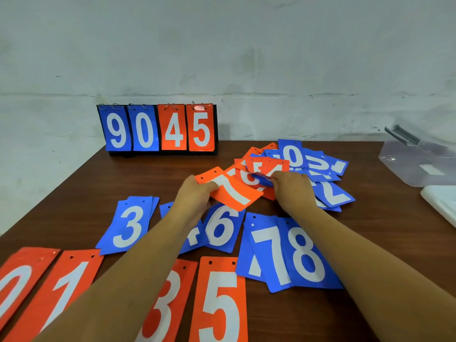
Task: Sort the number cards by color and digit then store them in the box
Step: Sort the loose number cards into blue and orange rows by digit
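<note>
The left hand [195, 193] grips the orange 7 card [237, 193] at its left edge, with fingers curled around it, and the card is lifted a little above the tabletop [74, 193]. The right hand [293, 191] has its fingers curled onto the mixed pile [293, 154] of orange and blue cards and pinches there, but which card it holds I cannot tell.

Nearer to the person lie a blue row, the blue 3 card [128, 225], blue 6 card [222, 228], blue 7 card [269, 253] and blue 8 card [306, 255], and an orange row, the orange 0 card [14, 280], orange 1 card [66, 287], orange 3 card [167, 304] and orange 5 card [219, 299].

The clear box [417, 164] stands at the right edge of the tabletop, apart from the pile. A flip stand [160, 129] at the wall shows 9, 0, 4, 5.
</note>
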Action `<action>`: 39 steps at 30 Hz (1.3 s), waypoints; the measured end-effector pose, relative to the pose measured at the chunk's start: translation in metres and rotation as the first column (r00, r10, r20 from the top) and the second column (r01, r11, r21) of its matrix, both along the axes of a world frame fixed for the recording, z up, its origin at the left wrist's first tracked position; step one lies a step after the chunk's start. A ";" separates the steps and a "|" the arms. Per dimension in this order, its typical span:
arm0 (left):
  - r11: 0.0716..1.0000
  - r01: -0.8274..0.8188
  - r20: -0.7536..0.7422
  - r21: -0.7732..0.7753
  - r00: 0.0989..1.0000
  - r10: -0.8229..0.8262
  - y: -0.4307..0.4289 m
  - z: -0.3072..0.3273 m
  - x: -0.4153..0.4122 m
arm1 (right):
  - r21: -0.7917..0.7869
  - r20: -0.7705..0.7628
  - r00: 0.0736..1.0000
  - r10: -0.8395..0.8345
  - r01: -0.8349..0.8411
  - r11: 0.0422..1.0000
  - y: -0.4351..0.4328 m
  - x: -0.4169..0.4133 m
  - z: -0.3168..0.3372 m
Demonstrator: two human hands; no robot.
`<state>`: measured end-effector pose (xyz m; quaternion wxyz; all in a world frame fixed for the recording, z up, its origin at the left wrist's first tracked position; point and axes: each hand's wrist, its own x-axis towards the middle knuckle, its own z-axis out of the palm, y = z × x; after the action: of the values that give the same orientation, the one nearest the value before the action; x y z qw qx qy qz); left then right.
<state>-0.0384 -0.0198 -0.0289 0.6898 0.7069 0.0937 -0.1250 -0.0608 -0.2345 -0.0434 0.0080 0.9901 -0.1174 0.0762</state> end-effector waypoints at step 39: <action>0.995 0.097 0.210 -0.010 0.973 -0.093 0.097 0.012 -0.189 | 0.956 0.215 0.976 0.012 -0.213 0.202 0.141 -0.201 0.025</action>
<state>-0.2277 0.0772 -0.0165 0.6962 0.7128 -0.0144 -0.0837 -0.2616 -0.0930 -0.0185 -0.6300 0.7710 -0.0666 0.0650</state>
